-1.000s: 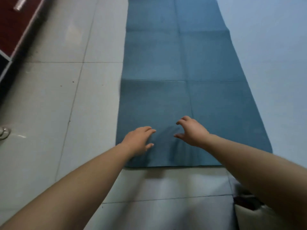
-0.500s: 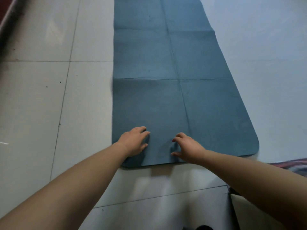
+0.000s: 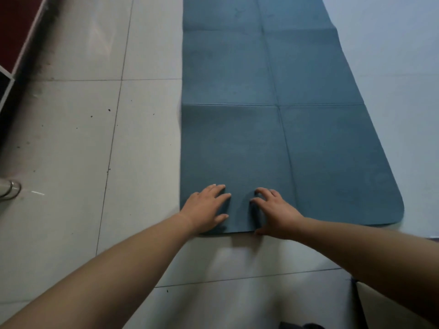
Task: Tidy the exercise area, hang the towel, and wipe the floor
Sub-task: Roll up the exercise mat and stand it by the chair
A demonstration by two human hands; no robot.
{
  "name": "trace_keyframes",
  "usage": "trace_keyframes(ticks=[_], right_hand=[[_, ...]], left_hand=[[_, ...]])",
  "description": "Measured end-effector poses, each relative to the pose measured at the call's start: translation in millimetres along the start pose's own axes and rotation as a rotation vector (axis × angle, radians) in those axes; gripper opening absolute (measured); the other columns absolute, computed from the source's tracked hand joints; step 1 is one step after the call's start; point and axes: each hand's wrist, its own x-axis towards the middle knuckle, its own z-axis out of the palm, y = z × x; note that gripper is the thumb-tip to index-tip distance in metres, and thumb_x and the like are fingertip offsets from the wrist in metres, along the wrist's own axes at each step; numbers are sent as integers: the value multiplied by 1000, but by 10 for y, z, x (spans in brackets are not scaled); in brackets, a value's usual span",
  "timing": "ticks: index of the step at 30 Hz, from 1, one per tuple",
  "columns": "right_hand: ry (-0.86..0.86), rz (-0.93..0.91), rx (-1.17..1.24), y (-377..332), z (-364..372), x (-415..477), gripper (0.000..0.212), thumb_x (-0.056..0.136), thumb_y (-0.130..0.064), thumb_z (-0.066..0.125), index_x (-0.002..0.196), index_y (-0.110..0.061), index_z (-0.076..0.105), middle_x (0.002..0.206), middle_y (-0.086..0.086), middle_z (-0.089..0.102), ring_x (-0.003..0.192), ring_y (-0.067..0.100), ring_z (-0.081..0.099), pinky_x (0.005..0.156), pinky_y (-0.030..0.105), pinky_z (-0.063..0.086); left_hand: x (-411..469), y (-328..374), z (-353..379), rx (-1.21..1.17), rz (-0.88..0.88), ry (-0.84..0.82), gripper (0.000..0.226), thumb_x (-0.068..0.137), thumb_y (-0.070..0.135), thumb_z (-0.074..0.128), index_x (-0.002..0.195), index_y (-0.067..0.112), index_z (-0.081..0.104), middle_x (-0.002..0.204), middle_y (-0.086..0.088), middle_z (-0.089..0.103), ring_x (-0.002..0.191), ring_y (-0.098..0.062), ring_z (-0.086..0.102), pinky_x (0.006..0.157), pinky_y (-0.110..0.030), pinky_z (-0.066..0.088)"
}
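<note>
Your left fingers (image 3: 219, 198) lie straight, pressing the blue exercise mat (image 3: 237, 138). Your right hand (image 3: 276, 213) arches on its fingertips, thumb at the mat's near edge; I cannot tell if it grips. The mat lies unfolded on the tiled floor (image 3: 71, 138), so tidying looks barely begun. Towel and wiping remain.

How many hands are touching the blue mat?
2. The left hand lies flat on the near end of the blue mat, close to its left corner. The right hand is just beside it, fingers arched, thumb at the mat's near edge. No others in view.
</note>
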Motion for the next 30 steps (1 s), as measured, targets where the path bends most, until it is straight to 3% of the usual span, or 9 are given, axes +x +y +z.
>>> trace_keyframes(ticks=[3,8,12,16,18,21,25,28,30], right_hand=[[-8,-43,41,49,-54,4,71,70,-46,74,129,-17,46,142,6,28,128,26,32,106,32,34],[2,-57,142,53,-158,-91,32,80,-38,68,105,-18,67,136,4,44,117,21,50,94,21,37],[82,-64,183,6,-281,-162,18,86,-28,63,98,-17,70,129,3,51,112,18,53,92,22,36],[237,-10,253,48,-534,-136,12,86,-21,64,90,-11,69,107,6,59,99,22,58,83,23,39],[304,14,278,90,-700,-109,10,85,-23,66,86,-13,68,101,5,59,94,20,57,82,26,42],[344,30,292,102,-842,-83,8,84,-28,67,84,-19,67,97,-1,58,90,15,55,81,27,45],[438,60,324,100,-944,-73,14,81,-33,70,80,-20,66,89,-5,56,83,11,56,75,26,46],[491,38,325,177,-1038,-70,12,80,-28,71,83,-16,68,88,-2,58,82,15,59,75,31,51],[528,49,288,244,-1101,-72,14,81,-27,71,88,-15,68,91,-1,60,83,15,59,72,27,48]], left_hand=[[46,-4,-115,-66,10,-8,58,93,51,42,144,26,31,154,1,22,142,-19,20,110,-40,31],[113,11,-347,-178,93,-64,46,95,44,45,133,19,50,143,-1,40,130,-19,40,106,-26,30],[105,75,-524,-265,137,-101,45,93,50,46,127,22,56,135,1,50,123,-15,47,103,-27,35],[129,202,-737,-439,109,-131,45,85,51,59,122,25,59,120,5,62,106,-12,59,91,-26,46],[159,223,-851,-349,146,-90,38,85,42,64,117,23,62,112,4,65,102,-13,60,84,-23,45],[211,168,-992,-195,148,59,27,85,34,65,108,20,66,106,0,67,99,-19,60,80,-30,47],[273,90,-1108,-191,73,185,26,84,40,65,103,23,67,102,2,67,97,-19,59,77,-32,47],[284,37,-1173,-194,15,285,25,84,44,64,101,25,66,99,3,66,93,-19,58,69,-28,40],[282,1,-1239,-209,-10,320,26,84,45,63,101,25,66,99,3,66,93,-20,58,68,-27,37]])
